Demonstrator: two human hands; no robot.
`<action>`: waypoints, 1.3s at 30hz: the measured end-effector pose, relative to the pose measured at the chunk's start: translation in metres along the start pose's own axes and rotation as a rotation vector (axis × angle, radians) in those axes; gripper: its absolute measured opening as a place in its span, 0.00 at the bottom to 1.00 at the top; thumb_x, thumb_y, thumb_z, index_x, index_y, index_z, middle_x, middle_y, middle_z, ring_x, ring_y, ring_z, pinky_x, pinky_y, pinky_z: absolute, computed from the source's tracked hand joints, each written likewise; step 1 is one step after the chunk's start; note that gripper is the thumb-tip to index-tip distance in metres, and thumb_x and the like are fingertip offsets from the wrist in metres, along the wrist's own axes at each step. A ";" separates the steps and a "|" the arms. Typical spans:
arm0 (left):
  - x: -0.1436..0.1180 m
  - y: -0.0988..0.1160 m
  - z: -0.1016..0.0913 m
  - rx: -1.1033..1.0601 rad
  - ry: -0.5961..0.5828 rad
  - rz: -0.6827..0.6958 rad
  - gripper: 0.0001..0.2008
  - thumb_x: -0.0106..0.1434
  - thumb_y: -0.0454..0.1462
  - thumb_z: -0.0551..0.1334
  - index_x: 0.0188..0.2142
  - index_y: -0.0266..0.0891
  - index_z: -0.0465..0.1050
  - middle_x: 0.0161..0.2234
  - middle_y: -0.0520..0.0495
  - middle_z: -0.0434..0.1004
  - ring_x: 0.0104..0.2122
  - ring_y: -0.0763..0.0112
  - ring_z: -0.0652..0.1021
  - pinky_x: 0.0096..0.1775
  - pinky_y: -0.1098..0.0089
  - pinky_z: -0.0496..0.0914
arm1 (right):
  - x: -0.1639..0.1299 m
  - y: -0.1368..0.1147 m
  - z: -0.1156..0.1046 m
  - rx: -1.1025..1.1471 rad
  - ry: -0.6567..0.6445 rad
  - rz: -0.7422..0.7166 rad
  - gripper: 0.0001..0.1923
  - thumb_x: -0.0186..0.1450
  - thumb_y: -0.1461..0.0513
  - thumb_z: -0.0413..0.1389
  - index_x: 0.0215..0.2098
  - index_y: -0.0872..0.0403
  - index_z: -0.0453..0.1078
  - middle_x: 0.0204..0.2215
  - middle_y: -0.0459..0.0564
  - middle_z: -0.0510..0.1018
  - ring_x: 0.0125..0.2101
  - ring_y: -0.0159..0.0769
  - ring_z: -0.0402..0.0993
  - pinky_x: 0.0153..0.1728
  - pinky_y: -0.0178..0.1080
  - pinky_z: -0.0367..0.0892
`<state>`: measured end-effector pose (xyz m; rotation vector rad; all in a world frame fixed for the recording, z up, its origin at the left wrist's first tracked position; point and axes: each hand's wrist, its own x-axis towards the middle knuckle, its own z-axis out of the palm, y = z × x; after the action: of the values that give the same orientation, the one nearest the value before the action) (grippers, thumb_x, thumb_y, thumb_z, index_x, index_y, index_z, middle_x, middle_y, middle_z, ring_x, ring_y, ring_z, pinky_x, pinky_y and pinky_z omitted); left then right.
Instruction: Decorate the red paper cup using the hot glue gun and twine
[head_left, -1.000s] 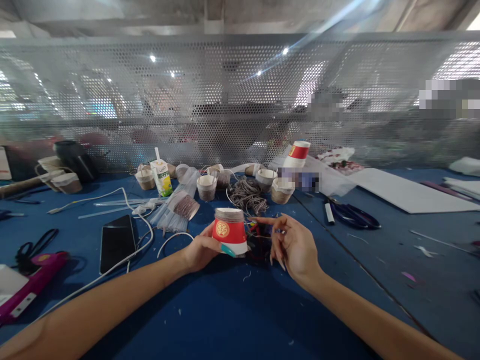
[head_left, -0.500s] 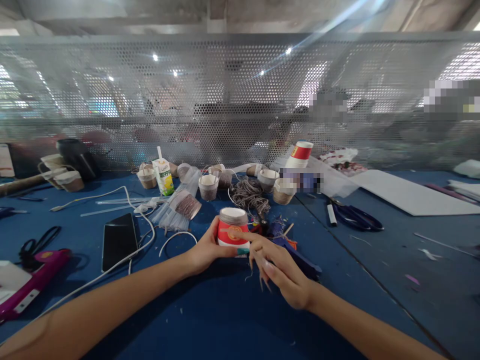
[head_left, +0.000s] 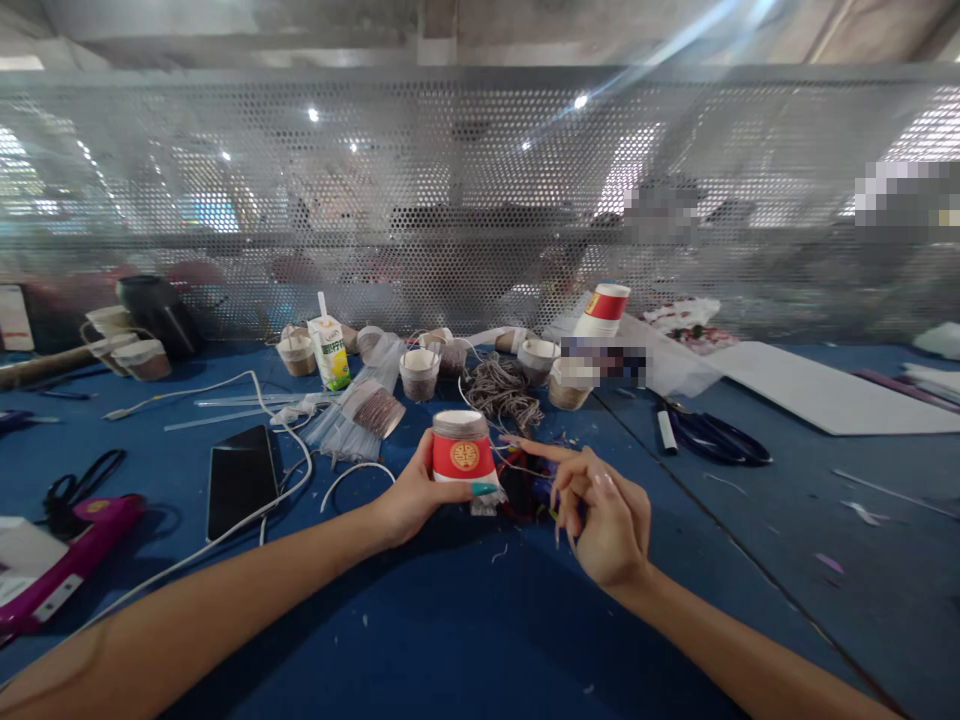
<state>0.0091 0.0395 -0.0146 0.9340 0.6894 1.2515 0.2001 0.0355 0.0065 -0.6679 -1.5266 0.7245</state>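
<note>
My left hand [head_left: 407, 497] is wrapped round a red and white paper cup [head_left: 464, 457] with a gold emblem on its front. Grey cord is wound in a band about the cup's upper end, just under the pale top. My right hand [head_left: 606, 512] is to the right of the cup, its index finger stretched toward the wound band and the other fingers curled. A thin strand of cord [head_left: 523, 467] runs between the cup and these fingers; exactly where they pinch it is hard to make out. Behind the cup lies a loose heap of grey cord [head_left: 501, 390].
Several cord-wrapped cups [head_left: 418, 374] line the back, beside a drink carton [head_left: 330, 352]. A phone [head_left: 241, 482] and white cable lie left, near a magenta power strip [head_left: 82, 560]. Scissors [head_left: 716, 436] and a white board [head_left: 832, 390] are on the right. A perforated metal screen [head_left: 465, 200] stands behind.
My right hand has moved right, away from the cup's front, uncovering the gold emblem. The cup has tilted and shifted slightly left in my left hand.
</note>
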 end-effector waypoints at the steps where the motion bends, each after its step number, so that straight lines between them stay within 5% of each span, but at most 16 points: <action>1: 0.001 -0.001 0.000 0.012 0.014 0.008 0.34 0.40 0.30 0.72 0.46 0.41 0.61 0.40 0.47 0.75 0.40 0.64 0.75 0.47 0.59 0.67 | 0.000 0.001 -0.002 -0.037 -0.011 -0.021 0.20 0.68 0.55 0.43 0.24 0.53 0.66 0.23 0.48 0.75 0.09 0.25 0.52 0.09 0.33 0.52; 5: 0.002 -0.005 0.000 0.087 0.038 0.071 0.32 0.40 0.31 0.73 0.43 0.41 0.60 0.38 0.48 0.74 0.38 0.66 0.75 0.44 0.62 0.69 | 0.003 -0.007 -0.003 -0.205 -0.464 -0.176 0.18 0.70 0.57 0.40 0.31 0.52 0.68 0.23 0.47 0.74 0.16 0.30 0.64 0.20 0.36 0.64; 9: -0.001 -0.002 0.003 0.128 0.009 0.101 0.30 0.42 0.32 0.72 0.41 0.41 0.58 0.37 0.50 0.73 0.37 0.68 0.75 0.42 0.65 0.69 | 0.009 -0.021 0.006 -0.282 -0.743 -0.196 0.18 0.69 0.53 0.39 0.30 0.52 0.64 0.44 0.57 0.76 0.30 0.39 0.72 0.30 0.40 0.67; 13: -0.005 0.002 0.005 0.157 -0.004 0.091 0.29 0.43 0.32 0.71 0.42 0.41 0.58 0.39 0.50 0.72 0.37 0.70 0.74 0.42 0.66 0.68 | 0.008 -0.021 0.009 -0.264 -0.684 -0.148 0.17 0.70 0.53 0.40 0.35 0.51 0.67 0.44 0.56 0.76 0.23 0.34 0.69 0.24 0.38 0.66; 17: -0.004 0.000 0.004 0.105 -0.008 0.060 0.30 0.43 0.30 0.71 0.43 0.41 0.59 0.38 0.50 0.73 0.37 0.70 0.74 0.41 0.67 0.68 | 0.002 -0.008 0.003 -0.202 -0.540 -0.109 0.18 0.70 0.55 0.41 0.38 0.53 0.71 0.29 0.50 0.76 0.15 0.29 0.64 0.18 0.35 0.63; 23: 0.000 0.002 0.002 -0.084 0.019 -0.040 0.32 0.41 0.29 0.71 0.45 0.39 0.63 0.39 0.47 0.76 0.39 0.66 0.76 0.45 0.63 0.67 | 0.003 0.006 -0.001 -0.088 -0.243 0.002 0.21 0.69 0.54 0.43 0.25 0.53 0.68 0.08 0.40 0.63 0.10 0.29 0.61 0.16 0.33 0.62; 27: -0.001 0.008 0.000 -0.151 -0.031 -0.102 0.32 0.39 0.29 0.71 0.46 0.38 0.67 0.39 0.45 0.78 0.39 0.62 0.77 0.46 0.61 0.66 | 0.005 -0.001 0.002 -0.040 -0.102 -0.013 0.21 0.68 0.53 0.45 0.21 0.54 0.65 0.09 0.40 0.62 0.08 0.27 0.59 0.12 0.32 0.59; 31: -0.003 0.008 -0.002 -0.176 -0.090 -0.097 0.31 0.40 0.30 0.71 0.46 0.38 0.69 0.41 0.44 0.79 0.42 0.60 0.77 0.48 0.59 0.65 | 0.006 -0.005 0.003 -0.030 0.012 0.027 0.16 0.69 0.55 0.43 0.31 0.53 0.66 0.12 0.38 0.61 0.08 0.26 0.55 0.10 0.32 0.57; 33: -0.003 0.008 -0.003 -0.176 -0.088 -0.101 0.30 0.39 0.30 0.71 0.45 0.37 0.70 0.39 0.44 0.79 0.41 0.61 0.77 0.48 0.60 0.65 | 0.006 -0.005 0.002 -0.053 -0.057 -0.017 0.14 0.69 0.56 0.43 0.31 0.53 0.64 0.14 0.39 0.62 0.10 0.27 0.57 0.13 0.32 0.58; 37: -0.003 0.007 -0.002 -0.167 -0.081 -0.121 0.29 0.36 0.32 0.73 0.41 0.35 0.72 0.36 0.45 0.79 0.38 0.64 0.77 0.46 0.63 0.66 | 0.006 -0.007 0.004 -0.112 -0.557 -0.061 0.20 0.70 0.55 0.41 0.26 0.54 0.63 0.24 0.47 0.67 0.22 0.31 0.65 0.24 0.36 0.64; 39: -0.002 0.007 -0.002 -0.156 -0.100 -0.106 0.28 0.35 0.34 0.74 0.39 0.34 0.72 0.33 0.46 0.79 0.35 0.66 0.77 0.43 0.65 0.66 | 0.007 -0.011 0.006 -0.120 -0.709 -0.054 0.19 0.71 0.54 0.40 0.30 0.55 0.64 0.28 0.49 0.67 0.28 0.33 0.65 0.30 0.38 0.65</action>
<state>0.0038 0.0379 -0.0092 0.8150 0.5473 1.1395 0.1938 0.0332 0.0189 -0.4710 -2.2397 0.8855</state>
